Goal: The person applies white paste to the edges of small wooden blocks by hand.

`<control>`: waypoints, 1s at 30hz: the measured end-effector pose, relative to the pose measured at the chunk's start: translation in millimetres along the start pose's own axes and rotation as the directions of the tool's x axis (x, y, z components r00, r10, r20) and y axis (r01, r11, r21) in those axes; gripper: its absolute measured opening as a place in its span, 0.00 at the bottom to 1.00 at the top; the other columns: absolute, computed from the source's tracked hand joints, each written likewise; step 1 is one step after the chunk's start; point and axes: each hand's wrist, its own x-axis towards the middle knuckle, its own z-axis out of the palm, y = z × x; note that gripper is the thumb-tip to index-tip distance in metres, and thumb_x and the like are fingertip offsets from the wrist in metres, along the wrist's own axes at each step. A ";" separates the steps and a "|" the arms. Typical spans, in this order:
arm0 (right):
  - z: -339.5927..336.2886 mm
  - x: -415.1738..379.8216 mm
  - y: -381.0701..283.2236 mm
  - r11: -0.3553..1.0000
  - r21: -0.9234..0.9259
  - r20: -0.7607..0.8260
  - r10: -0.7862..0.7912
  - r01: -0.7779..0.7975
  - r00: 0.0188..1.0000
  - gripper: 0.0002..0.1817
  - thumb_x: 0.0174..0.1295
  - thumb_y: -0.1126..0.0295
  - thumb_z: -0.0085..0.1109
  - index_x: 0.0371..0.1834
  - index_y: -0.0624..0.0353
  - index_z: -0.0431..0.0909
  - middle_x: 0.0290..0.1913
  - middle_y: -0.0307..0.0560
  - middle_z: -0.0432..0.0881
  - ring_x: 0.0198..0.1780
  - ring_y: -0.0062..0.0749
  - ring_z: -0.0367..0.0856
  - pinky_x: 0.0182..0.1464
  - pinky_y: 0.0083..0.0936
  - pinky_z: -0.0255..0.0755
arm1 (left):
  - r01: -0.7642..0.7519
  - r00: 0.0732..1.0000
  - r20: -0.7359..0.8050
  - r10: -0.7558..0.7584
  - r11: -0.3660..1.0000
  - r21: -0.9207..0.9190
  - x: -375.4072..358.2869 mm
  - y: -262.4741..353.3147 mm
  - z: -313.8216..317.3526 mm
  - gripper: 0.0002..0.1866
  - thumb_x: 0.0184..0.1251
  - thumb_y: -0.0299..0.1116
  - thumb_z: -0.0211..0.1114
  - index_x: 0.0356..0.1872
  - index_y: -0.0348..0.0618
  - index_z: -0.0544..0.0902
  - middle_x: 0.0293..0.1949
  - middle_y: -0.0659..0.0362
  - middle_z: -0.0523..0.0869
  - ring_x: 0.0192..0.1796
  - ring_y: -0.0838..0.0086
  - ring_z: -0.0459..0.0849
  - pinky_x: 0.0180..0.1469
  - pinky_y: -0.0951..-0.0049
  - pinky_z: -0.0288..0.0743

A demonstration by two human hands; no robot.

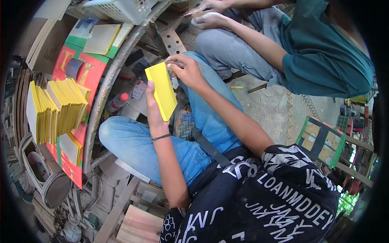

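Observation:
A yellow rectangular board [163, 90] is tilted upright above my lap. My left hand [154, 107] grips its lower left edge, with the thumb along the side. At the board's upper right corner is my right hand [186, 71], its fingers curled into a pinch. Whatever those fingers hold is too small and hidden to make out. To the left, stacks of yellow-edged boards [60, 105] stand on a red and green table panel [90, 62]. A smaller stack of pale, yellow-edged boards [71, 146] lies below them.
A single yellow-edged board [102, 39] and a curved grey piece [74, 68] lie on the table. A white plastic basket [121, 11] is behind. A bottle with a red cap [119, 100] stands near my knee. Another person [324, 56] sits close by on the right, handling a flat piece.

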 end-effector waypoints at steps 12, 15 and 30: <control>0.8 0.7 3.0 0.999 -0.019 -0.010 -0.037 0.036 0.999 0.08 0.53 0.78 0.58 0.37 0.67 0.80 0.30 0.41 0.76 0.28 0.18 0.74 0.28 0.18 0.72 | 0.018 0.999 0.032 -0.017 1.000 -0.016 2.9 0.6 -5.0 0.28 0.70 0.56 0.49 0.53 0.40 0.73 0.38 0.57 0.81 0.37 0.76 0.82 0.37 0.77 0.77; 1.2 0.4 6.4 0.998 -0.029 -0.020 -0.050 0.050 0.999 0.08 0.53 0.78 0.58 0.36 0.66 0.80 0.30 0.41 0.76 0.28 0.18 0.74 0.28 0.18 0.71 | 0.016 0.999 0.029 -0.015 1.000 -0.017 1.9 0.6 -4.4 0.28 0.69 0.56 0.49 0.53 0.40 0.73 0.37 0.57 0.81 0.36 0.76 0.82 0.36 0.77 0.77; 0.0 1.3 5.6 0.998 -0.048 -0.015 -0.036 0.035 0.999 0.08 0.53 0.78 0.59 0.37 0.66 0.80 0.30 0.41 0.76 0.28 0.19 0.74 0.29 0.19 0.72 | 0.016 1.000 0.013 -0.015 0.999 -0.040 2.2 -0.6 -3.2 0.27 0.69 0.56 0.50 0.51 0.40 0.74 0.37 0.57 0.81 0.34 0.76 0.81 0.35 0.77 0.77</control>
